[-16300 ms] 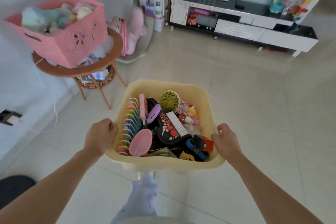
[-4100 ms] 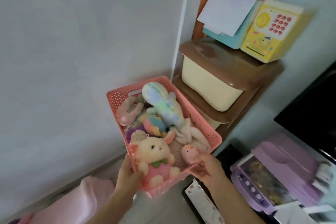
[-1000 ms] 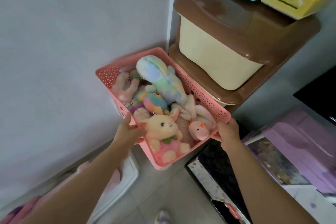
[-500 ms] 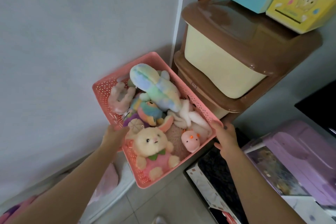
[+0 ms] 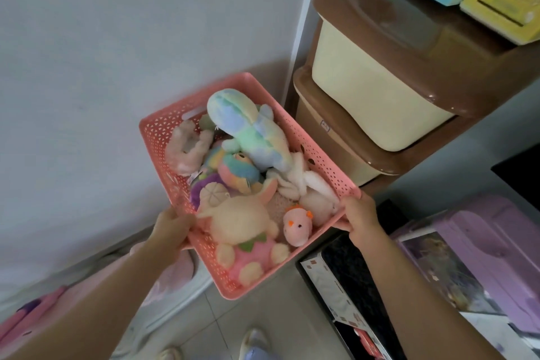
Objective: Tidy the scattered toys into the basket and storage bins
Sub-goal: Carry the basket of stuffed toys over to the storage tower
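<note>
Both hands are gripping one pink basket [image 5: 327,172] in the centre of the frame, holding it in the air in the corner between the grey wall at the left and the stacked storage bins [image 5: 377,96] at the upper right. The left hand [image 5: 172,231] is clamping the near-left rim and the right hand [image 5: 361,215] is clamping the near-right rim, fingers curled closed around the plastic edge. The basket looks like stiff perforated plastic, probably light even when full, since its load is all soft plush; the long side rims seem the surest places to be holding, keeping it level so nothing is tumbling out. Counting the load: one cream bunny [image 5: 242,222] in a pink dress nearest the camera, one small pink chick [image 5: 296,226] beside it, one pastel rainbow plush [image 5: 251,131] on top, plus several more I cannot separate. Two bins are showing, stacked, both with brown lids
</note>
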`<state>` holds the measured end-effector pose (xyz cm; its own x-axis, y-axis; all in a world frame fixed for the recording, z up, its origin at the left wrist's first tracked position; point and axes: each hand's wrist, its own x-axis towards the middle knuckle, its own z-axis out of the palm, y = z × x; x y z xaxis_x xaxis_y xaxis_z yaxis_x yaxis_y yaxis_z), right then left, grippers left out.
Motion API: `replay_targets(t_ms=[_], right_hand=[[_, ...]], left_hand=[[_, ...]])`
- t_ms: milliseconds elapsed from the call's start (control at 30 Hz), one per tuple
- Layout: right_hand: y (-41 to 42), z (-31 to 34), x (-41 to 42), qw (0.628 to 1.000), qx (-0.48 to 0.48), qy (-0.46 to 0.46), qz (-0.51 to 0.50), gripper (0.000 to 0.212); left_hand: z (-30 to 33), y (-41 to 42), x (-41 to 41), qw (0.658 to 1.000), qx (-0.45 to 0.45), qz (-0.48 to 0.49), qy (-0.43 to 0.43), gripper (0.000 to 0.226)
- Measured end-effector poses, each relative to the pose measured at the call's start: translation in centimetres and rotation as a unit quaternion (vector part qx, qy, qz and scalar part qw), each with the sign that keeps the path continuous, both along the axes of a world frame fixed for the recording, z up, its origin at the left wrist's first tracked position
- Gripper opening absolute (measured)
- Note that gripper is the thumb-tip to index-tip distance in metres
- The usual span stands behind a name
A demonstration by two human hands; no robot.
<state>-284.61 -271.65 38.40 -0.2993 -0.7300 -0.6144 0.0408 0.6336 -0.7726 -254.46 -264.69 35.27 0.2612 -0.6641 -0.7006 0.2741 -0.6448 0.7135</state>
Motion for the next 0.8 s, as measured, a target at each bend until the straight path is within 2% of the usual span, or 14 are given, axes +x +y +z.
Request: replay_targets(t_ms=[200,333,400,467,567,667,800], right_hand=[[2.1,-1.3,2.8,0.995,0.055,-0.023,0.077,0.028],[1.4,-2.0,4.6,0.979,0.093,-0.026,0.179,0.061],[1.2,-2.9,5.4,0.969,0.122,-0.028,0.213,0.066],[0.6,-4.0,6.4,0.962,0.124,0.010,0.242,0.060],[-0.4,-5.2,7.8,0.948,0.077,0.113,0.288,0.031],[-1.3,-6.4,8.6,0.930,0.050,0.152,0.331,0.047],[-2.9,-7.6,9.6,0.907,0.047,0.201,0.367,0.054]], left_hand=[[3.6,3.7,3.5,0.996,-0.030,0.030,-0.074,0.028],[4.0,7.0,4.4,0.993,-0.009,0.073,-0.093,0.031],[3.5,8.9,4.5,0.992,0.001,0.082,-0.100,0.030],[2.7,10.7,4.9,0.988,0.024,0.094,-0.116,0.026],[1.5,12.9,5.1,0.980,0.058,0.106,-0.158,0.026],[0.5,14.8,4.4,0.975,0.081,0.111,-0.178,0.031],[-1.1,16.3,4.9,0.972,0.110,0.112,-0.173,0.032]])
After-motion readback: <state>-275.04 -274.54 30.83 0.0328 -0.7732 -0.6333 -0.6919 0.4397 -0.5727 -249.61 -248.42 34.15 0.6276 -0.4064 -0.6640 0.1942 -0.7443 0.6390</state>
